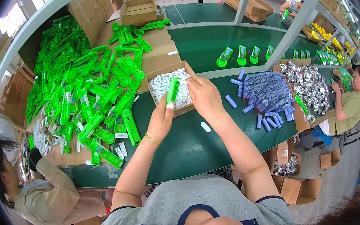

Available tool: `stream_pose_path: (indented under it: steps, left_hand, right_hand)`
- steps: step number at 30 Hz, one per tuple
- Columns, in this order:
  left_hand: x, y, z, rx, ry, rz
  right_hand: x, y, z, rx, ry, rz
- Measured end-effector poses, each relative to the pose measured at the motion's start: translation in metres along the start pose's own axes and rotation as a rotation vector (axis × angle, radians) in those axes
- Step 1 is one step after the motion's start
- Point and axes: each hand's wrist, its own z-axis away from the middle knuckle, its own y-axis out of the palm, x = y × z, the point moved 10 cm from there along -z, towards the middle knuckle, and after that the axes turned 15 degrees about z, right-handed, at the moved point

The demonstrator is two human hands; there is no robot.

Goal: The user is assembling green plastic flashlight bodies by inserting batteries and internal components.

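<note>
My left hand (161, 117) grips a bright green plastic casing (172, 90) between thumb and fingers, held tilted over the near part of an open cardboard box (185, 110). The box is filled with small white flat pieces (163, 82). My right hand (204, 96) is just right of the casing, above the box's right side, its fingers bent together. Whatever those fingertips hold, if anything, is too small to make out. A single white oval piece (205, 127) lies on the green table (180, 152) below my right hand.
Left, a big heap of green casings (95, 99) spreads over cardboard. Right lie bundled blue-purple wired cylinders (265, 90) and a box of shiny silver cups (304, 82). Green parts (241, 56) stand on the conveyor (203, 44). Co-workers sit at left (52, 192) and right (350, 107).
</note>
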Motion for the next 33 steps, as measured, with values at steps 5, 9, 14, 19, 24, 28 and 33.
stream_pose_path:
  steps: [5, 9, 14, 19, 24, 28, 33]
  left_hand:
    - [-0.014, 0.017, 0.003, -0.02, 0.153, -0.331]
    - [0.002, 0.014, -0.004, 0.09, -0.135, 0.214]
    - [-0.017, 0.038, -0.002, 0.205, -0.178, 0.574]
    - [-0.004, 0.052, -0.004, 0.296, -0.025, 0.308]
    - [0.016, 0.066, -0.006, 0.233, -0.044, 0.19]
    - [0.025, 0.064, -0.017, 0.169, 0.061, 0.036]
    - [0.031, 0.068, -0.028, 0.126, 0.061, 0.268]
  right_hand:
    - [-0.004, 0.01, -0.002, 0.046, 0.01, -0.115]
    - [-0.036, 0.021, 0.006, 0.09, 0.247, -0.575]
    - [-0.033, 0.07, 0.035, 0.26, 0.435, -1.219]
    - [-0.021, 0.074, 0.055, 0.373, 0.643, -1.822]
    - [-0.055, 0.066, 0.064, 0.071, 0.79, -1.378]
    - [-0.052, 0.054, 0.07, 0.072, 0.643, -0.919]
    - [-0.06, 0.05, 0.086, -0.068, 0.669, -0.837]
